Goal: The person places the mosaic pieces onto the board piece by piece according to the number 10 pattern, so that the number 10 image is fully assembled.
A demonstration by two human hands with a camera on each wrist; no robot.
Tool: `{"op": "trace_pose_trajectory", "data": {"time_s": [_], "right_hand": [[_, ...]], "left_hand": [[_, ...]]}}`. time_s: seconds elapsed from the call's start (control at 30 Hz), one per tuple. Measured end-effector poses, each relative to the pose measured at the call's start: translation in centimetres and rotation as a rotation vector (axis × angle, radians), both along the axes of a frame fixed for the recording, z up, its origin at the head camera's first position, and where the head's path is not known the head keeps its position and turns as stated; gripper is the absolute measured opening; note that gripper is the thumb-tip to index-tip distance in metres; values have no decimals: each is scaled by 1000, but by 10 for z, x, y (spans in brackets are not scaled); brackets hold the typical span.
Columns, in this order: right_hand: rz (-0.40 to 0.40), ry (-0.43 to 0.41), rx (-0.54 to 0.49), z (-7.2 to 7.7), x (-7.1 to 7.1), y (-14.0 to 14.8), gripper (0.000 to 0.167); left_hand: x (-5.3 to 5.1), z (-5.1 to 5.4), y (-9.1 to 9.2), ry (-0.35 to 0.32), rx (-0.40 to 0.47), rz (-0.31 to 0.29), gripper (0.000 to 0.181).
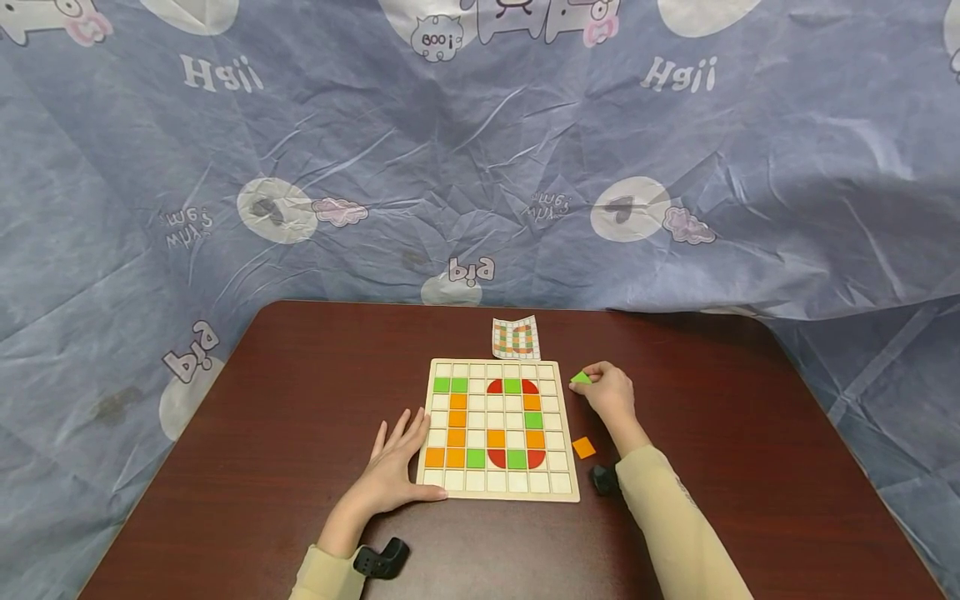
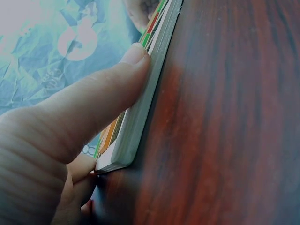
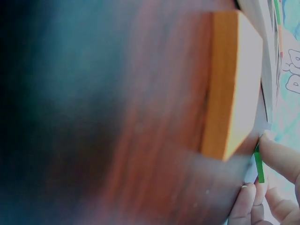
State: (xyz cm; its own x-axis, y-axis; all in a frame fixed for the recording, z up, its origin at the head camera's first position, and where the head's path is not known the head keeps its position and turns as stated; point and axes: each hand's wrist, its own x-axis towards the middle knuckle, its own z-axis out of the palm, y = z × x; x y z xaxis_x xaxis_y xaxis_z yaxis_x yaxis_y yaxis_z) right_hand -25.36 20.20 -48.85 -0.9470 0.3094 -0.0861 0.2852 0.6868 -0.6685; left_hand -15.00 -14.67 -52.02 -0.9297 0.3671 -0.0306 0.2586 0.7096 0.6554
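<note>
A light wooden grid board (image 1: 495, 489) lies flat on the table, with green, orange and red pieces set in several of its squares. My left hand (image 1: 392, 473) rests at the board's near left corner, fingers spread straight along the left side. In the left wrist view the left thumb (image 2: 101, 101) lies against the board's near edge (image 2: 136, 124). Off the board's right side, my right hand (image 1: 611, 395) pinches a green square tile (image 1: 581, 378) between thumb and fingers; the right wrist view shows this green tile (image 3: 259, 166) edge-on.
An orange square tile (image 1: 583, 447) lies on the table right of the board, near the right wrist. A small printed pattern card (image 1: 516, 337) sits behind the board's far edge. Beyond the dark red-brown table (image 1: 337, 358) hangs a patterned blue-grey cloth (image 1: 450, 150).
</note>
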Motion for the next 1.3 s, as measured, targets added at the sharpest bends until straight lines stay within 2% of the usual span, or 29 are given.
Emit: {"op": "trace_pose_trajectory", "data": {"time_s": [0.3,0.53,0.8,1.07,1.3], "right_hand": [[11,63,-35,1,4,5,21],[3,93,-166,7,7,0,26],[73,81,-369,11,11,-20,28],[184,19,-418,15,20,-50,23],[286,-20,-397,14,25,-73,17]], "left_hand": [[0,1,1,3,2,0,118],[0,2,0,-10,-7,-12,118],[0,1,-1,-17,-8,-16,118],[1,0,-1,-14,-2,-13,118],[0,-1,-1,-7,-9,-9,118]]}}
